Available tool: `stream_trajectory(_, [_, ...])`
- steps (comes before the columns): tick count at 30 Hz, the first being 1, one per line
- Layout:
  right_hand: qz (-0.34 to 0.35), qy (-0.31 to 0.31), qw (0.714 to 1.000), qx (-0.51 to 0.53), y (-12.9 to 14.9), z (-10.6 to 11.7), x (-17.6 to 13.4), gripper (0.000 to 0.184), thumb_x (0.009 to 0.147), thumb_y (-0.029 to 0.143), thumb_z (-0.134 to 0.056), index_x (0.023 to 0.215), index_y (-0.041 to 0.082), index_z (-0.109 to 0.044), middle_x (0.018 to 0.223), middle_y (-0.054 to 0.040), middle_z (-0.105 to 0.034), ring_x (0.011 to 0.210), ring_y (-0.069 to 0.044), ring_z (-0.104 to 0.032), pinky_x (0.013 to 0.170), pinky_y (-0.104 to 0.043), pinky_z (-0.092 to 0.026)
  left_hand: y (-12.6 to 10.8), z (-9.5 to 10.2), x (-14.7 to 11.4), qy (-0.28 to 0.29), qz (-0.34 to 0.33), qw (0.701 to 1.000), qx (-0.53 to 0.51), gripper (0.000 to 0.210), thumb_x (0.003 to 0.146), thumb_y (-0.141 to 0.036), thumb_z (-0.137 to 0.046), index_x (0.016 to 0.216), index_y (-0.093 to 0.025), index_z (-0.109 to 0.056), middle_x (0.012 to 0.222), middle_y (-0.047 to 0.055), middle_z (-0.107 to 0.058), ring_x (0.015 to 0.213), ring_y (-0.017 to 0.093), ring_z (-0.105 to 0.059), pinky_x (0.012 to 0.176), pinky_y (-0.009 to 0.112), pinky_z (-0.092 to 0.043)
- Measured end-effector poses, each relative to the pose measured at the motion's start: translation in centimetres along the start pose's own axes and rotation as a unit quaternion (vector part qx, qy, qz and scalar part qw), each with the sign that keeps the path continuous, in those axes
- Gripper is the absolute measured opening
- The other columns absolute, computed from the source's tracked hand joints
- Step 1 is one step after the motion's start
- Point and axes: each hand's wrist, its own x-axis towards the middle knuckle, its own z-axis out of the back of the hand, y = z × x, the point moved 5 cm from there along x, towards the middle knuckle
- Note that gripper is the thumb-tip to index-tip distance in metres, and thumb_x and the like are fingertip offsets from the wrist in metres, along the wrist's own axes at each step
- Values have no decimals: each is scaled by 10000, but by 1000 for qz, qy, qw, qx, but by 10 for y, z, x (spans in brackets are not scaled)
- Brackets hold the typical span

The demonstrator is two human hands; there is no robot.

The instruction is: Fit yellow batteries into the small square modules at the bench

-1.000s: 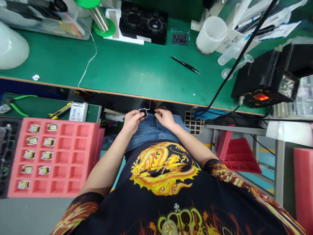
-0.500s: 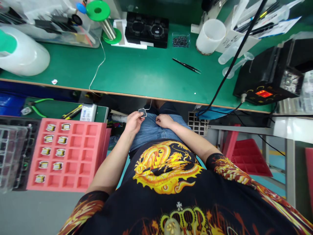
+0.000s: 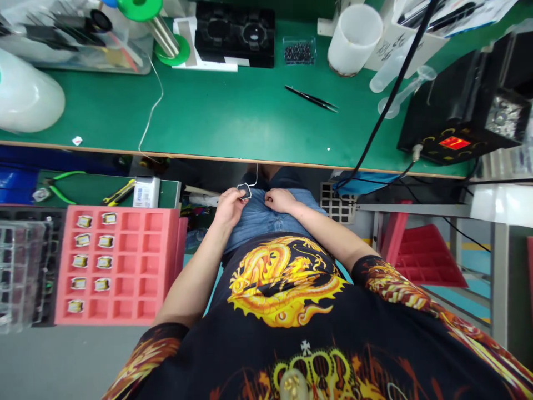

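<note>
Over my lap, my left hand [image 3: 230, 206] pinches a small dark square part with a pale rim [image 3: 245, 192] between thumb and fingers. A thin white wire [image 3: 255, 176] runs up from that part toward the bench edge. My right hand [image 3: 281, 200] rests on the jeans beside it, apart from the part. Its fingers are curled together, and whatever they hold, if anything, is hidden. Left of my left arm lies a pink foam tray [image 3: 127, 264] with several small yellow-and-white square parts [image 3: 105, 241] in its two left columns.
Black tweezers [image 3: 311, 99] lie on the green bench [image 3: 233, 122]. Behind them stand a solder spool [image 3: 164, 39], a black fixture [image 3: 235, 36], a box of tiny dark pieces [image 3: 300, 53] and a white cup [image 3: 355, 41]. A black cable [image 3: 387, 105] hangs before the black station [image 3: 453, 111].
The view has shifted slightly, so the bench items sit higher and the tray a little further right. Both hands keep nearly the same pose, the left still pinching the part.
</note>
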Motion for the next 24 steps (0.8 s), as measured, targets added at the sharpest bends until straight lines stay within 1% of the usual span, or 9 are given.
stream_trajectory(5, [2, -26, 999, 24, -2, 2, -2, 177, 975, 273, -689, 1044, 214, -842, 1152, -84, -810, 1053, -245, -740, 925, -313, -526, 2, 0, 1, 6, 4, 1000, -5, 389, 583, -242, -918, 613, -178, -535, 699, -12, -575, 685, 120, -578, 645, 255, -461])
stream_trajectory(6, [6, -35, 998, 56, -1, 3, -1, 168, 974, 261, -687, 1028, 206, -836, 1123, -76, -813, 1030, -229, -742, 916, -302, -530, 3, 0, 2, 6, 5, 1000, -7, 385, 586, -241, -920, 618, -178, -542, 702, -13, -580, 686, 121, -583, 647, 257, -462])
stream_trajectory(8, [4, -46, 981, 187, 2, 3, -1, 174, 990, 263, -668, 1013, 178, -818, 1035, -64, -813, 931, -181, -743, 841, -263, -545, 6, 2, 4, 5, 7, 1000, -6, 369, 594, -245, -930, 638, -178, -570, 713, -11, -603, 688, 121, -595, 654, 259, -466])
stream_trajectory(9, [-2, -46, 960, 275, 4, 2, 0, 199, 1005, 287, -654, 1023, 163, -808, 994, -60, -809, 862, -156, -735, 772, -239, -547, 8, 2, 5, 4, 9, 1000, -4, 359, 595, -248, -937, 649, -177, -589, 718, -7, -617, 688, 122, -602, 658, 261, -468])
stream_trajectory(12, [-20, -37, 871, 490, 13, -3, -1, 340, 1026, 443, -643, 1065, 136, -783, 927, -57, -790, 704, -114, -692, 565, -188, -499, 16, 3, 7, 3, 16, 1000, 3, 325, 596, -262, -954, 684, -170, -656, 728, 12, -660, 681, 127, -615, 664, 264, -471])
stream_trajectory(13, [-17, -37, 849, 527, 17, -3, -1, 378, 1008, 494, -667, 1052, 135, -778, 911, -56, -785, 682, -110, -684, 531, -181, -489, 19, 3, 8, 3, 18, 1000, 5, 318, 596, -268, -958, 695, -167, -673, 729, 18, -671, 676, 129, -615, 661, 264, -471])
stream_trajectory(15, [-6, -37, 825, 564, 24, -3, -4, 414, 947, 550, -747, 975, 138, -762, 866, -47, -773, 660, -106, -677, 510, -174, -492, 24, 1, 9, 3, 21, 1000, 9, 313, 599, -282, -963, 706, -163, -694, 727, 26, -682, 665, 130, -611, 655, 262, -469])
stream_trajectory(20, [-15, -29, 825, 564, 27, -3, -9, 419, 866, 536, -853, 818, 145, -709, 761, -29, -742, 611, -94, -648, 481, -161, -468, 35, -3, 8, 10, 24, 1000, 17, 304, 597, -293, -965, 682, -160, -705, 705, 25, -667, 647, 128, -588, 643, 264, -462])
stream_trajectory(24, [-36, -46, 816, 575, 22, -3, -9, 357, 821, 456, -895, 854, 151, -713, 738, -6, -734, 603, -91, -641, 467, -154, -456, 38, -3, 7, 15, 24, 999, 26, 305, 593, -295, -975, 650, -167, -705, 689, 24, -655, 644, 132, -584, 639, 267, -458])
